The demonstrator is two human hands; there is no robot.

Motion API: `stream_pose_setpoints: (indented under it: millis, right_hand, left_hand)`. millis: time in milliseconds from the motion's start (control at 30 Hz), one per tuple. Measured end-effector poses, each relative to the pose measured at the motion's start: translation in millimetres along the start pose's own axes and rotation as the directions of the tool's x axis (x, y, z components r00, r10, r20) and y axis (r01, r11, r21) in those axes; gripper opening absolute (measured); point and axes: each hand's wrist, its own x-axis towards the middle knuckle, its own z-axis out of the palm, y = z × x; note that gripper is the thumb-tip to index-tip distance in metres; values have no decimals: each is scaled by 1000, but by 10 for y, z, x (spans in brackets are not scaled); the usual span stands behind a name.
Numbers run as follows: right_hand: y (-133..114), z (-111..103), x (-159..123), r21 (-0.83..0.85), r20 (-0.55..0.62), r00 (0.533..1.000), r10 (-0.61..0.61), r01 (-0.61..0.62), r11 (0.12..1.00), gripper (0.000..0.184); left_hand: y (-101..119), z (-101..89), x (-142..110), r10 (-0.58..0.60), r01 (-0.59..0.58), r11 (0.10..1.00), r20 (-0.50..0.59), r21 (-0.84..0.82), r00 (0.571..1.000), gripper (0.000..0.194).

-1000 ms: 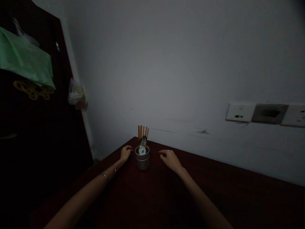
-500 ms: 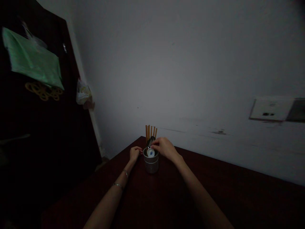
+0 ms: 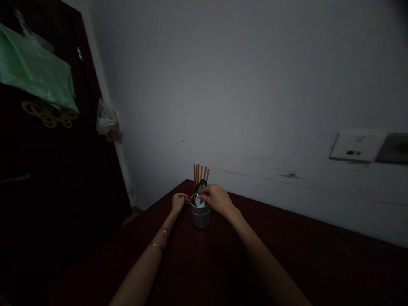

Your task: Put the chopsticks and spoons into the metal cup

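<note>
A grey utensil holder (image 3: 201, 219) stands upright on the dark red table. Several brown chopsticks (image 3: 201, 172) and dark metal spoons (image 3: 203, 183) rise out of it. A white ceramic spoon (image 3: 200, 202) with a blue pattern shows its bowl at the holder's mouth. Fingers of my right hand (image 3: 218, 199) are closed on that spoon from the right; the exact grip is partly hidden by the hand. Beside the holder on the left, my left hand (image 3: 179, 201) rests with loosely stretched fingers near the rim. Whether they touch it is hard to see.
The table (image 3: 204, 263) has its far corner just behind the holder, against a pale wall (image 3: 223, 93). A wall socket (image 3: 357, 146) is at the right. On the left is a dark door (image 3: 57, 170) with a green cloth (image 3: 38, 68); a plastic bag (image 3: 106, 118) hangs nearby.
The white spoon sits slightly lower in the holder, with my right hand still on it. My left hand stays beside the holder. The whole view has shifted a little.
</note>
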Motion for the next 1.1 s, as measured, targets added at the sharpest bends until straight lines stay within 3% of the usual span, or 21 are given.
stream_pose_setpoints:
  millis: [367, 600, 767, 933, 1100]
  right_hand:
    - [6, 142, -81, -79, -16, 997, 81, -82, 993, 27]
    - [-67, 150, -96, -121, -48, 990, 132, -137, 983, 24]
    - [-36, 138, -107, -123, -83, 988, 130, -140, 983, 26]
    - [9, 122, -105, -128, -160, 979, 126, -147, 981, 27]
    - [7, 111, -96, -127, -231, 968, 102, -134, 983, 24]
  left_hand:
    - [68, -9, -26, -50, 51, 997, 14, -56, 999, 25]
    - [100, -55, 28, -156, 155, 971, 11, -183, 988, 19]
    - [448, -148, 107, -181, 189, 933, 56, -307, 982, 18]
    - [904, -135, -3, -40, 121, 901, 199, -416, 979, 19]
    - [1053, -123, -119, -21, 54, 928, 92, -369, 996, 20]
